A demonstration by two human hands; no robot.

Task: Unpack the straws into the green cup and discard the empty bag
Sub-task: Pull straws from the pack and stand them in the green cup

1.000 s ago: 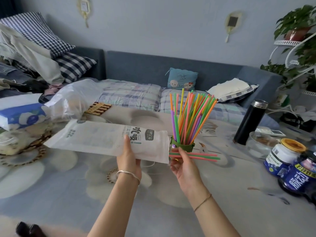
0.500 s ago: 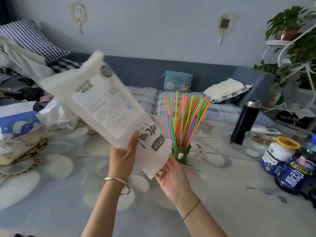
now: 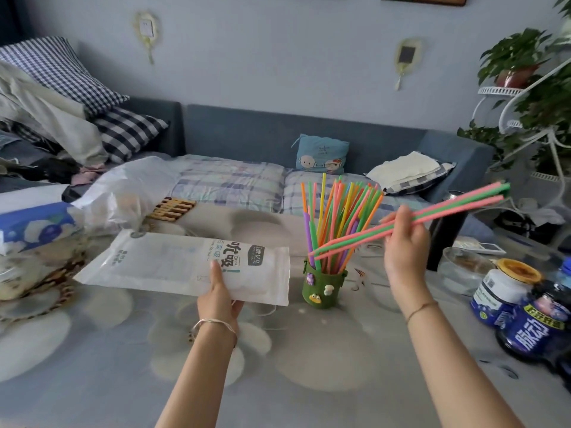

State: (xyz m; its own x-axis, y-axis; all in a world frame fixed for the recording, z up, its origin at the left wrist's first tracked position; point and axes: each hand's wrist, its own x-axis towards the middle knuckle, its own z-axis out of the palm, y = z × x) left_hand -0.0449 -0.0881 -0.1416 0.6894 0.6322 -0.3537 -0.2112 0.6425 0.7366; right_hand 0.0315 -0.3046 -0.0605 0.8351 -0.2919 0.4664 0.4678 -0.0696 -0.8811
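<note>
Holding loose straws (image 3: 445, 211) pinched in right hand (image 3: 404, 239) fingers, long axis slanting down-left toward green cup (image 3: 324, 285) on table, cup just left-below. Left hand (image 3: 219, 291) fingers clamp the flat, apparently empty bag (image 3: 173, 264) left of cup.

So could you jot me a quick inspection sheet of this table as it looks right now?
Surface: table under a floral cloth.
Job's things: green cup upright, full of coloured straws; white bag held flat; a few loose straws held above the cup.
Clutter: blue jars, black flask, glass bowl, plastic bag, tissue pack.
Grips: left hand holds the bag; right hand holds the loose straws.
Cables: nothing seen.
Surroundings: sofa with pillows, plant stand.
</note>
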